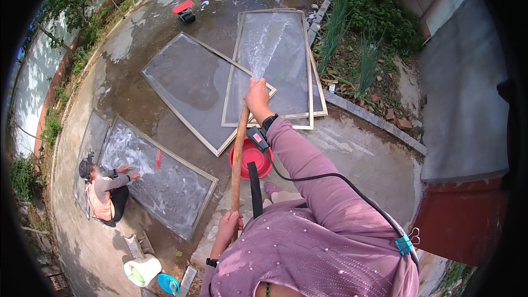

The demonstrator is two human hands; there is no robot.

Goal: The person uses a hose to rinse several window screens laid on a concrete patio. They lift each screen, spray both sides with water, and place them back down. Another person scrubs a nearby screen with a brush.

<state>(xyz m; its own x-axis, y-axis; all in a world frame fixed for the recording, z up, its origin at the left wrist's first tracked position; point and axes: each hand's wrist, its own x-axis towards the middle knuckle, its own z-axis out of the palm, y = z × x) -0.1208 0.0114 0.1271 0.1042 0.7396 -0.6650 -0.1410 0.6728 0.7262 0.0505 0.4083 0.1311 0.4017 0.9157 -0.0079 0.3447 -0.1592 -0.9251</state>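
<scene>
My right hand [256,94] grips the outlet end of a brownish-orange hose [237,161], thumb and fingers close around its mouth. Water [266,49] fans out from there over a framed mesh window screen [288,66]. This screen lies on another framed screen, with edges slightly offset. Lower along the hose, close to my body, my left hand [227,226] is closed around it. A further framed screen [185,86] lies at an angle on the left, its corner overlapping the stacked ones. Below the hose sits a red plastic basin [252,157], partly hidden by my arm.
At left a person [103,189] sits by a soapy screen [152,177] bearing a red brush-like tool [158,159]. A red-topped stool [183,10] stands farther off. A white bucket [142,270] and blue basin [168,284] are lower left. A stone curb [375,121] edges the planted bed.
</scene>
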